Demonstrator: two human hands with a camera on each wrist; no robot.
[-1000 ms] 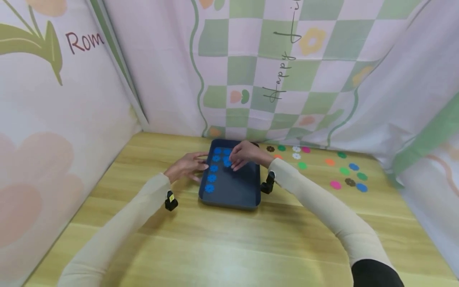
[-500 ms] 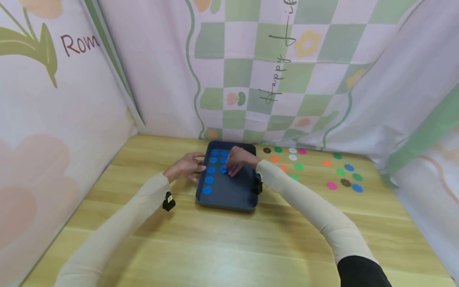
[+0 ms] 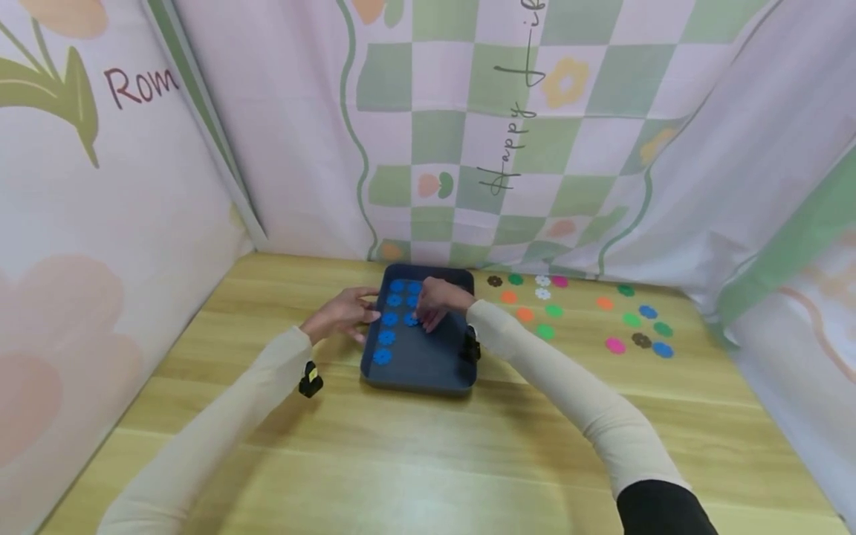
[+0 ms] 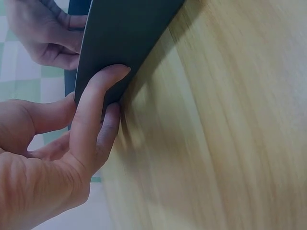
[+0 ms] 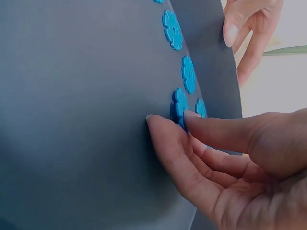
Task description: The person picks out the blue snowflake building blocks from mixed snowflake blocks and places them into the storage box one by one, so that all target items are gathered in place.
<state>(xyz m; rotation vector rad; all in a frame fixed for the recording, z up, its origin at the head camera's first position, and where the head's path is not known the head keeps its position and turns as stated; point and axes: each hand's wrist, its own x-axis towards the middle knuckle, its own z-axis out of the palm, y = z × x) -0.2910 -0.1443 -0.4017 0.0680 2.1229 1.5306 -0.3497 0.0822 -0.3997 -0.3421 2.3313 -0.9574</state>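
— Step in hand?
— Setting a blue flower (image 5: 179, 104) down inside the dark tray (image 3: 428, 357), beside the column of blue flowers (image 3: 388, 319) along the tray's left wall. Right hand (image 3: 435, 301) over the tray's far half, fingers (image 5: 168, 143) nearly straight, tips pressing that flower to the tray floor. Left hand (image 3: 341, 316) at the tray's left wall, fingers (image 4: 96, 105) straight against the outside, steadying.
— Next move?
— Probably a release without nudging the neighbours, then a reach right of the tray to the loose flowers (image 3: 588, 316), picking blue from green, orange, pink, white and brown.
— Surface and room?
— Pale wooden desk (image 3: 428, 461) under the tray. Behind and to both sides of the tray, pastel cloth (image 3: 468, 134), checked green and pink, printed with flowers and lettering.
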